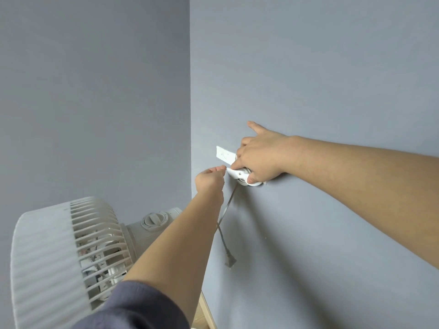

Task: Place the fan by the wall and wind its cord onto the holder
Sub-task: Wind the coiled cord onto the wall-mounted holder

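A white fan [64,252] stands at the lower left in the room corner, its grille facing left and a round dial [153,219] on top. On the right wall a white cord holder [240,177] carries wound cord. My right hand [260,157] grips the holder, index finger stretched up along the wall. My left hand [210,180] pinches the holder's pointed left tip. A grey cord [226,211] hangs from the holder down the wall and ends in a plug [230,260].
Two grey-blue walls meet in a corner [190,115] behind the fan. A white label [224,155] is stuck to the wall just left of my right hand. A pale wooden baseboard strip [206,312] shows at the bottom.
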{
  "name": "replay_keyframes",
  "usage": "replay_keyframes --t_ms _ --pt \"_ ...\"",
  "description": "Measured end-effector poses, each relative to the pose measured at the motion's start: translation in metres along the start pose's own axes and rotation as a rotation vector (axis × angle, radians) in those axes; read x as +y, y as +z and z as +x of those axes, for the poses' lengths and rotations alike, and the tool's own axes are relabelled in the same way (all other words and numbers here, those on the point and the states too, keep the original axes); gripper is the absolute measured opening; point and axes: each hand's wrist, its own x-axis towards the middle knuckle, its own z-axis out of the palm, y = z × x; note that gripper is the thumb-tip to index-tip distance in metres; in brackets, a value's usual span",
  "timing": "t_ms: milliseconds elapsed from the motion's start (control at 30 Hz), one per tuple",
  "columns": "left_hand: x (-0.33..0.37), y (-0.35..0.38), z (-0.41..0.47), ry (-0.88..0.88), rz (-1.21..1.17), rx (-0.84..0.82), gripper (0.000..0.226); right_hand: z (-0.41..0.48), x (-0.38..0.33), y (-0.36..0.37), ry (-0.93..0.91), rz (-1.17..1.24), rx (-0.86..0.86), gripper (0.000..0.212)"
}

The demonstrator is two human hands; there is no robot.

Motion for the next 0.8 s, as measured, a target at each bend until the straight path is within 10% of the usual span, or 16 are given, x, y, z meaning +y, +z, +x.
replay_keyframes --t_ms 600,800 --pt "-0.049 -0.038 -0.052 0.212 0.060 0.033 0.024 0.009 -0.016 -0.008 0.004 0.264 -0.014 0.067" --pt "-0.040 -0.038 -0.055 0.246 0.056 -0.018 0.018 0.020 -0.011 -0.010 -0.029 0.037 0.234 0.024"
